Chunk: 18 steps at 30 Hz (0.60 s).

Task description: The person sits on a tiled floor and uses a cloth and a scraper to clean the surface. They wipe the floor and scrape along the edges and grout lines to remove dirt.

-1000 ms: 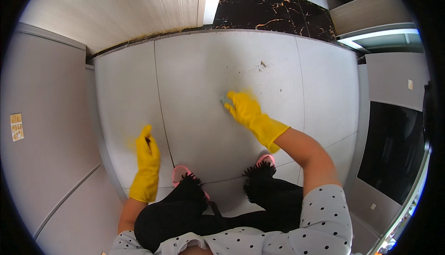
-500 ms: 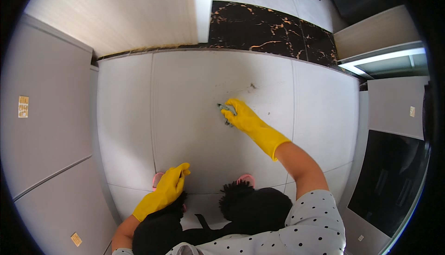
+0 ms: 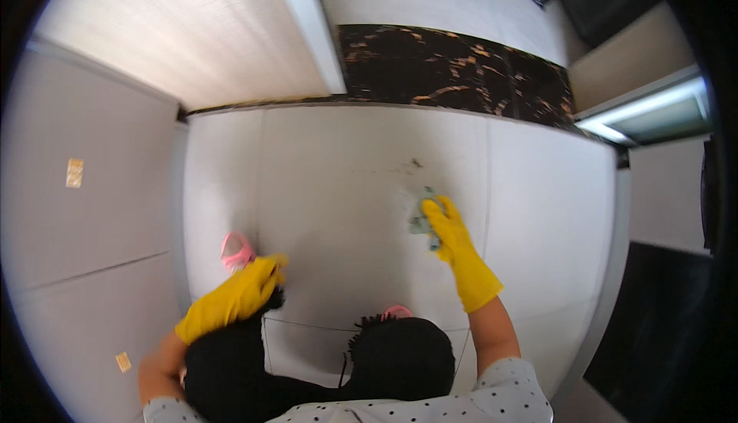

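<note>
My right hand [image 3: 450,231], in a yellow rubber glove, grips a crumpled grey-green cloth [image 3: 420,225] against the pale tiled floor [image 3: 338,185]. The cloth sticks out to the left of the fingers, its underside hidden. Just beyond it lies a dark smudge [image 3: 416,163] with smaller specks around it. My left hand [image 3: 238,292], gloved in the same yellow, rests by my left knee with loosely bent fingers a little apart. Nothing shows in it, though its fingertips are slightly blurred.
A pink shoe [image 3: 238,250] is beside my left hand, and another [image 3: 397,311] shows at my right knee. Grey cabinets [image 3: 92,192] line the left. A black marbled threshold strip [image 3: 453,69] crosses the far side by a pale door panel [image 3: 200,31]. A dark glossy panel [image 3: 653,323] stands right.
My right hand has drawn the cloth nearer and to the right. My left hand has shifted left with my knee, and the left pink shoe has moved outward. The whole view has tilted slightly.
</note>
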Available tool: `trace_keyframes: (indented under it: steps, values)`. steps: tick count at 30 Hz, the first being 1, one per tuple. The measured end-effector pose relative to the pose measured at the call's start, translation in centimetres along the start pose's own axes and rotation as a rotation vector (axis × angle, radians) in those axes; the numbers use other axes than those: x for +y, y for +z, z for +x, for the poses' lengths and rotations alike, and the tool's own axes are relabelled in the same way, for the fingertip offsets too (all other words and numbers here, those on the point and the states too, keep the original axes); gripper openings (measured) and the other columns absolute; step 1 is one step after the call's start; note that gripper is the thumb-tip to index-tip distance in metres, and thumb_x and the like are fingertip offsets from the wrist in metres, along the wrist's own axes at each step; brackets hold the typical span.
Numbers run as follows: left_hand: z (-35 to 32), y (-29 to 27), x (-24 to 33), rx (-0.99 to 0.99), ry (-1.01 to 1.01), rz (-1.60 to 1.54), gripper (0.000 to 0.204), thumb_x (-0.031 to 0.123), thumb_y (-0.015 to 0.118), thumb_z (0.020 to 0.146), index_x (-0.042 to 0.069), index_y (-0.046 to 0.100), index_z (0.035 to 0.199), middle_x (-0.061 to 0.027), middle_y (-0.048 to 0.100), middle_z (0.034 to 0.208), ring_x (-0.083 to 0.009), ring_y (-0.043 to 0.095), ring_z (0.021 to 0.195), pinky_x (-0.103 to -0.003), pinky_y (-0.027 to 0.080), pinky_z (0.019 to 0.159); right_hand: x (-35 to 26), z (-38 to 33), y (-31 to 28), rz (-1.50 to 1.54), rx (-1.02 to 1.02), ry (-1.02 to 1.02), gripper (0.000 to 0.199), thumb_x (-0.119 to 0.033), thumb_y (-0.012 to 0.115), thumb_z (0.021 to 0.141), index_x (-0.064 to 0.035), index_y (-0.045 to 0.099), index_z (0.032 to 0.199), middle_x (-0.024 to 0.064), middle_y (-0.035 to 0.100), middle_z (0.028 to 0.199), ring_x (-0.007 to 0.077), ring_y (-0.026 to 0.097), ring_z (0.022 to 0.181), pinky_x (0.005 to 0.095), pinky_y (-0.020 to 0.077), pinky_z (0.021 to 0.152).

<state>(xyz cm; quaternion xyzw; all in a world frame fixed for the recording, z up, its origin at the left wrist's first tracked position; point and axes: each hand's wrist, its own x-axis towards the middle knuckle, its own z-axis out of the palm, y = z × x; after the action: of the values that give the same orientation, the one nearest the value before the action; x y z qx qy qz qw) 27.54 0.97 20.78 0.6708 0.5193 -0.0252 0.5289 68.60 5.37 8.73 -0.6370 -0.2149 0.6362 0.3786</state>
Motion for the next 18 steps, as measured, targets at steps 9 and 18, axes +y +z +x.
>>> trace_keyframes:
  steps: [9,18]
  values:
    - [9.7,-5.8,-9.0,0.070,-0.191,-1.256,0.042,0.018,0.043,0.104,0.003,0.040,0.143,-0.0226,0.059,0.128,-0.0319,0.064,0.111,-0.043,0.052,0.095,2.2,-1.8,7.6,-1.068,-0.071,-0.549,0.052,-0.033,0.073,0.083,-0.0101,0.054,0.126,0.0171,0.064,0.113,0.0367,0.061,0.105,0.0447,0.0492,0.088]
    - [14.0,-8.1,-12.7,0.183,-0.097,-1.526,0.047,0.028,0.041,0.104,-0.002,0.044,0.141,-0.0240,0.059,0.128,-0.0329,0.060,0.117,-0.042,0.046,0.103,-1.4,3.8,22.1,-1.451,-0.349,-0.914,0.053,-0.031,0.071,0.083,-0.0070,0.053,0.126,0.0179,0.061,0.118,0.0369,0.057,0.112,0.0447,0.0472,0.093]
